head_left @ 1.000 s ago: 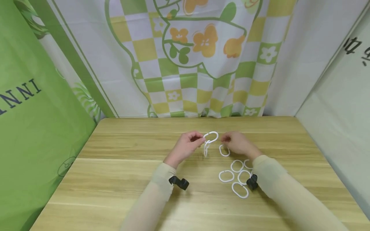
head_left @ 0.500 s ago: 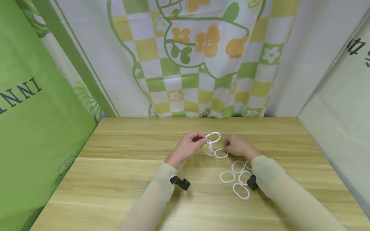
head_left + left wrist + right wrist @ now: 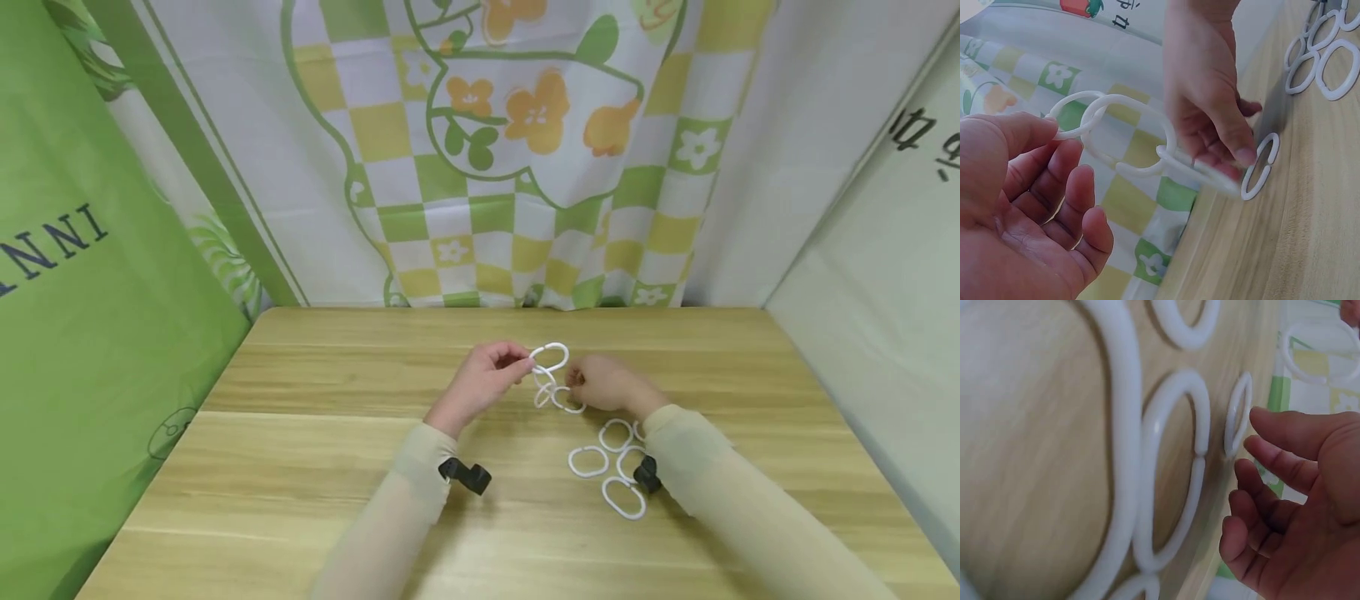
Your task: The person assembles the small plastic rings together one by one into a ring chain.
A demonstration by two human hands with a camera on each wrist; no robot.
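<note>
My left hand (image 3: 483, 379) pinches a white oval plastic ring (image 3: 556, 344) between thumb and forefinger, raised above the table. This ring, like a shower curtain ring, has a small split in its side. Through it hangs a second ring (image 3: 1124, 99), with a third ring (image 3: 1200, 175) linked below, blurred by motion. To the right, my right hand (image 3: 611, 385) reaches down with relaxed fingers beside a loose ring (image 3: 1270, 147) lying on the wood. In the right wrist view, its thumb (image 3: 1291, 431) and forefinger stand slightly apart near that loose ring; whether they touch it I cannot tell.
Several more white rings (image 3: 588, 449) lie grouped on the wooden table (image 3: 300, 467), partly under the right wrist. A black wrist mount (image 3: 468, 476) is strapped to each sleeve. Patterned curtains (image 3: 491, 218) close off the table's far edge.
My right hand has come lower and to the left, and the loose ring has shifted left toward the hanging rings. The left hand stays almost still, while its linked rings swing.
</note>
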